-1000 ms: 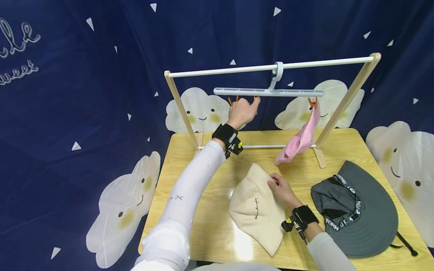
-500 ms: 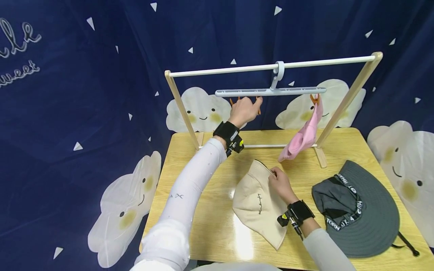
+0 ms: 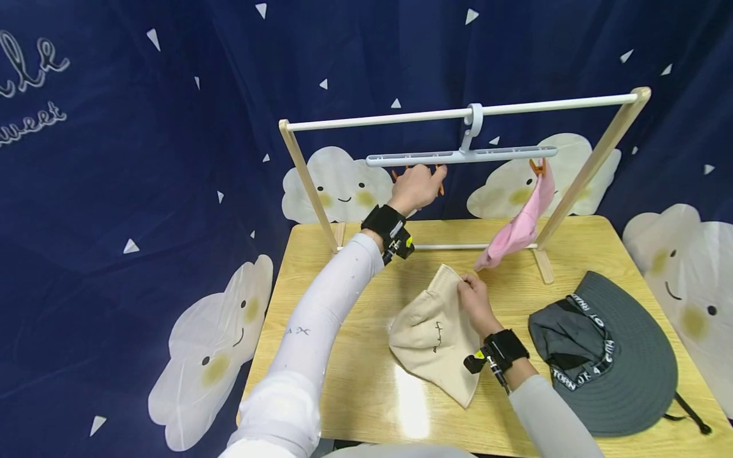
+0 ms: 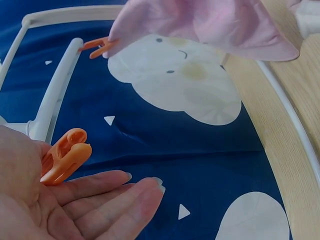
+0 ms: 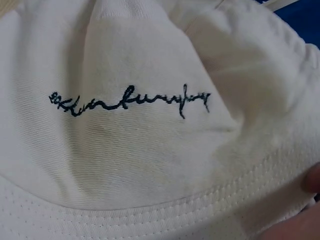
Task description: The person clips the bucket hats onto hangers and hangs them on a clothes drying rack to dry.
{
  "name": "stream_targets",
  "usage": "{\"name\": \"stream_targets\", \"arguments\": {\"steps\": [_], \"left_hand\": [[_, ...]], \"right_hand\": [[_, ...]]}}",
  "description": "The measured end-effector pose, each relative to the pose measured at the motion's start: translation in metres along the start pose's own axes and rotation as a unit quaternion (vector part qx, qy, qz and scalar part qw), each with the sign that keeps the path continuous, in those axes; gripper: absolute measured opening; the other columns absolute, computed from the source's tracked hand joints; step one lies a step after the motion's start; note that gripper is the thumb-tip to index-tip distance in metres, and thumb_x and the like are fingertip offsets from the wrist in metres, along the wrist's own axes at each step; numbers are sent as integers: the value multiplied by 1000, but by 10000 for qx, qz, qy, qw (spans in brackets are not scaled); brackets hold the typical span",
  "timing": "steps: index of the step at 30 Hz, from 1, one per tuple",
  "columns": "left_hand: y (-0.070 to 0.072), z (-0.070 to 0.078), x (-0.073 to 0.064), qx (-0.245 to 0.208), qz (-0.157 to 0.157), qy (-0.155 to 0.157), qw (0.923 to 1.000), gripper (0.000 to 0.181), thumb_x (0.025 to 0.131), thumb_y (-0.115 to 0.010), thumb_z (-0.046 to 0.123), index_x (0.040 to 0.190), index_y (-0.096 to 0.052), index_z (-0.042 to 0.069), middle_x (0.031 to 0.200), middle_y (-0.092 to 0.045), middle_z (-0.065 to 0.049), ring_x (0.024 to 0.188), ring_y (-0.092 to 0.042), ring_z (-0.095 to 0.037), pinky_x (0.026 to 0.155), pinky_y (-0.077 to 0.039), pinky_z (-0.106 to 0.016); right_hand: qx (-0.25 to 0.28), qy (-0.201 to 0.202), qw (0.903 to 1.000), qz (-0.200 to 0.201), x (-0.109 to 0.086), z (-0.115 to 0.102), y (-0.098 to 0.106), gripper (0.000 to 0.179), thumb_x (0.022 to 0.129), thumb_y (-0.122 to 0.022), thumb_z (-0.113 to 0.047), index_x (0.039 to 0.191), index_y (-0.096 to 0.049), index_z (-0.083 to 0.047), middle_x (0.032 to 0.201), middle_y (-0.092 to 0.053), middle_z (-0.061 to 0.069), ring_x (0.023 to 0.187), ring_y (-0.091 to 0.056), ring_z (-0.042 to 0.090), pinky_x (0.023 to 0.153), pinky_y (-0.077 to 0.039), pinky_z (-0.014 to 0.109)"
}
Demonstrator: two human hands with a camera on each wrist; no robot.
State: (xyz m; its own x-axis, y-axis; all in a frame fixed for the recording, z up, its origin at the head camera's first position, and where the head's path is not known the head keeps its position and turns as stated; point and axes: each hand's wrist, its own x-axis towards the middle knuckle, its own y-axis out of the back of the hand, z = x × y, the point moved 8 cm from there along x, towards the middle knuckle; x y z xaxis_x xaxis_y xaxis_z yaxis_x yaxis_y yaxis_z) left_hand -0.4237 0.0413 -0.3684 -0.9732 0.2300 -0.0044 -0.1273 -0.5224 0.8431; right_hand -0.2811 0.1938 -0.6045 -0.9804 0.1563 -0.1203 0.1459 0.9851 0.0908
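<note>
My left hand (image 3: 413, 189) is raised beneath the pale blue hanger (image 3: 401, 158). It pinches an orange clip (image 4: 66, 159) between the thumb side and the index finger, while the other fingers stretch out, as the left wrist view shows. Over the table, my right hand (image 3: 474, 302) grips the edge of a beige bucket hat (image 3: 420, 331). The hat's dark embroidered script (image 5: 130, 100) and stitched brim fill the right wrist view, with only a bit of finger at the right edge. Most of the right fingers are hidden there.
A pink hat (image 3: 522, 222) hangs from another orange clip (image 3: 537, 166) at the hanger's right end. The hanger hooks onto a white rod (image 3: 372, 119) of a wooden rack (image 3: 601, 152). A dark grey wide-brimmed hat (image 3: 635, 356) lies at the table's right.
My right hand has moved up and away from me, drawing the beige hat along, and its crown has creased. The hanger and pink hat have shifted slightly right. My left hand stays nearly in place.
</note>
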Motion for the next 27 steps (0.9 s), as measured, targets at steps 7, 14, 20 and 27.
{"name": "stream_targets", "arguments": {"steps": [7,14,20,27], "left_hand": [[0,1,0,9,85,-39,10000,63,113,-34,50,66,-63,18,59,-49,3,55,-50,-18,52,-35,-29],[2,4,-3,30,273,-45,9996,59,114,-34,45,73,-66,17,80,-65,-1,80,-65,-20,74,-48,-33],[2,5,-3,-47,275,-113,9995,56,113,-36,44,73,-65,18,86,-66,0,94,-67,-20,85,-49,-35],[-1,4,-3,-594,-156,-223,9979,55,114,-39,41,87,-71,6,74,-51,0,70,-52,-19,70,-40,-29]], "right_hand": [[825,103,9965,-91,11,-15,-7,18,91,-45,4,80,-57,-4,76,-43,-4,76,-42,12,66,-33,23],[1613,-311,9861,-240,26,-26,-16,26,85,-43,5,70,-48,-15,70,-41,-7,69,-41,9,63,-32,21],[1857,-699,9792,-422,35,-29,-20,32,89,-40,11,72,-50,-14,73,-44,-7,71,-43,9,65,-34,21],[1777,-892,9793,-389,43,-38,-20,31,88,-41,10,69,-40,-14,66,-37,-7,56,-34,6,54,-28,18]]}}
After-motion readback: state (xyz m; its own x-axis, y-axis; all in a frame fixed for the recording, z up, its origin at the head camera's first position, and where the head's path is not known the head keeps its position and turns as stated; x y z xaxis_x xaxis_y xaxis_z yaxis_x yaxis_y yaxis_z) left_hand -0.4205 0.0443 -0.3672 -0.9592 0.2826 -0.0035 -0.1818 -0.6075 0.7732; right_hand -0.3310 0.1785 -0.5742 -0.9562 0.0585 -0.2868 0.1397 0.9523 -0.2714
